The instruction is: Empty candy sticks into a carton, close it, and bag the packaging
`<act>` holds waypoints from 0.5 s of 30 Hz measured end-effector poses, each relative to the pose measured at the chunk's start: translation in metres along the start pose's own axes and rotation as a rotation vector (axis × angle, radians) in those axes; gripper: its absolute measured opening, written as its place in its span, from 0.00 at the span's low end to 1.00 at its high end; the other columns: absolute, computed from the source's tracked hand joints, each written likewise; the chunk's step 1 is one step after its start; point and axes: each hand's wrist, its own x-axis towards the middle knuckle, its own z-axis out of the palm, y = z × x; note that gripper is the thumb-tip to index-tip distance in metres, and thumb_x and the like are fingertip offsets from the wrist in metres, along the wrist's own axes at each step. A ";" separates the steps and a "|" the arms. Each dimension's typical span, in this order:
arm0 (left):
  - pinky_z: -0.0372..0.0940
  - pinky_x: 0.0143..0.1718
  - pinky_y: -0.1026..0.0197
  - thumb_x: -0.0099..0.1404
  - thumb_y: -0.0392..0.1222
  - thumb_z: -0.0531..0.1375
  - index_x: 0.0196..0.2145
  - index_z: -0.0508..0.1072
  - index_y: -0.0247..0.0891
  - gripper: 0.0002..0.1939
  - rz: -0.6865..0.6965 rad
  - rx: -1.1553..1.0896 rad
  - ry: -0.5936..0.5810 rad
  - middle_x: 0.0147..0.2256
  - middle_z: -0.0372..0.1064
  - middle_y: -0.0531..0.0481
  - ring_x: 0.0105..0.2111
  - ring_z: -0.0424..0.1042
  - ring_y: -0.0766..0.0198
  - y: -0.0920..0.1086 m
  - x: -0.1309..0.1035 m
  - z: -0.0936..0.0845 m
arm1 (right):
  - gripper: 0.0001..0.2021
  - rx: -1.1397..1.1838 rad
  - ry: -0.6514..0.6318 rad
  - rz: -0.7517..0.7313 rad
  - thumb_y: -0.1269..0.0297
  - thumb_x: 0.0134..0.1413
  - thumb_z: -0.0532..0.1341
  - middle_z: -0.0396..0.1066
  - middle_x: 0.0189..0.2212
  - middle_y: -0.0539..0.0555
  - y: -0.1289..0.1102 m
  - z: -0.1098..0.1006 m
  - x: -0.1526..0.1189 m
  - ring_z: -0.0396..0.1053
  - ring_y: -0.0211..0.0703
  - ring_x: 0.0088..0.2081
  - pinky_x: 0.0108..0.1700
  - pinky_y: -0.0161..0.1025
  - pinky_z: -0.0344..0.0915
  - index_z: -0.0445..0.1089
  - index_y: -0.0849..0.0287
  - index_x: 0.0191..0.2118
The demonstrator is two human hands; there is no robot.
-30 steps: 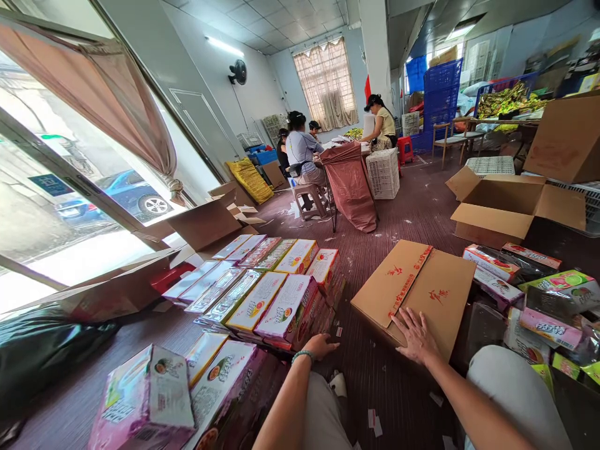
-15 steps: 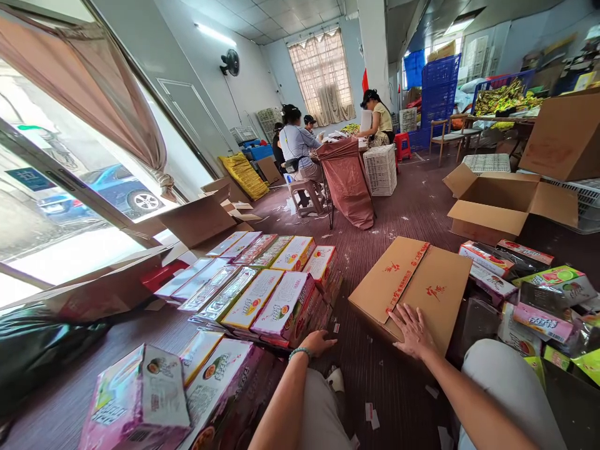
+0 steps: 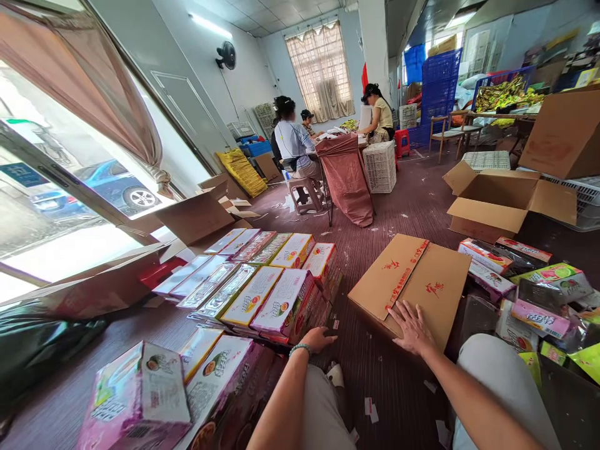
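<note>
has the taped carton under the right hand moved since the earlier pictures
No, no visible shift either way: the taped carton keeps its place against the open carton beyond it; only the view shifts.

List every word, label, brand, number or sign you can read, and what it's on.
No text is clear enough to quote with certainty.
Carton: red characters, too stylised to read.
Tape: red characters, blurred.
Boxes at left: characters too small.
Boxes at right: likewise.
Blue sign: blurred.

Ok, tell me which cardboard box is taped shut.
The box under the right hand: red-printed tape runs along its closed top, unlike the open box beyond it, with flaps spread.
</note>
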 end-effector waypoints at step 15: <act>0.71 0.45 0.59 0.74 0.56 0.59 0.69 0.71 0.24 0.37 0.007 0.024 -0.046 0.40 0.83 0.38 0.43 0.84 0.50 0.001 0.000 -0.002 | 0.48 -0.018 -0.005 -0.003 0.51 0.61 0.66 0.33 0.82 0.59 0.002 0.003 0.001 0.31 0.65 0.82 0.78 0.73 0.26 0.46 0.47 0.82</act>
